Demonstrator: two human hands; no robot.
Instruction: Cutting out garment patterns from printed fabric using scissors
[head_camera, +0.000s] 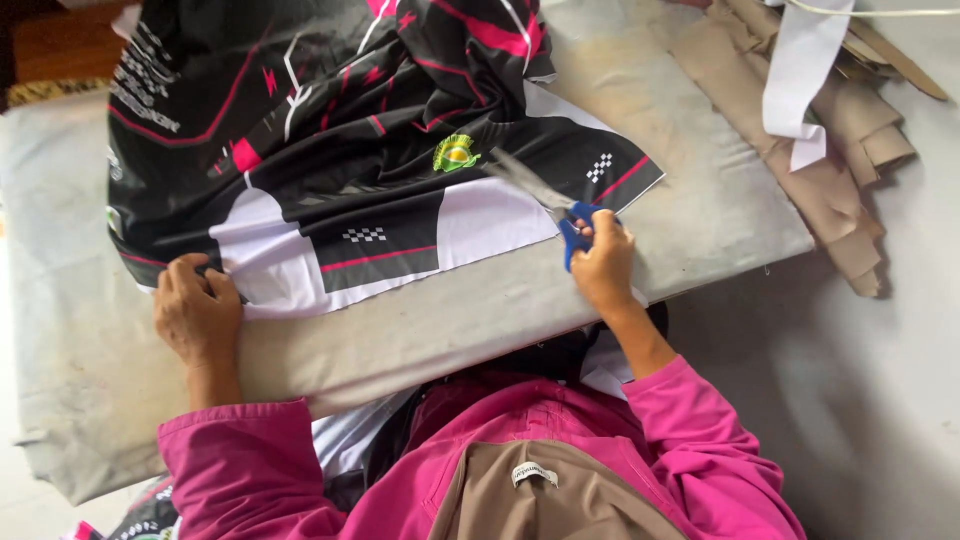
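Head view, looking down on a padded work board (420, 330) covered in grey-beige cloth, its near edge towards the person. One large piece of printed fabric (330, 130), black with pink lines, white panels and small chequered marks, is heaped across the far half of the board and spreads flat towards the near edge; a single green-and-yellow emblem (455, 153) shows near its middle. The right hand (603, 262) is closed around the blue handles of one pair of scissors (545, 195), whose grey blades lie open over the fabric and point away towards the emblem. The left hand (197, 308) is curled shut on the fabric's lower left border, fingers bent over the white edge, pinning it to the board. The two hands are well apart, with the flat white and black panels between them. Both forearms wear pink sleeves (690, 440); a brown cloth (550, 500) with a small white tag fills the bottom centre and hides the board's near underside. At upper right, off the board, lies a stack of tan cut pieces (820, 170), their number not countable, with one white strip (805, 70) draped across them. No containers are visible; a grey floor (880, 380) lies to the right
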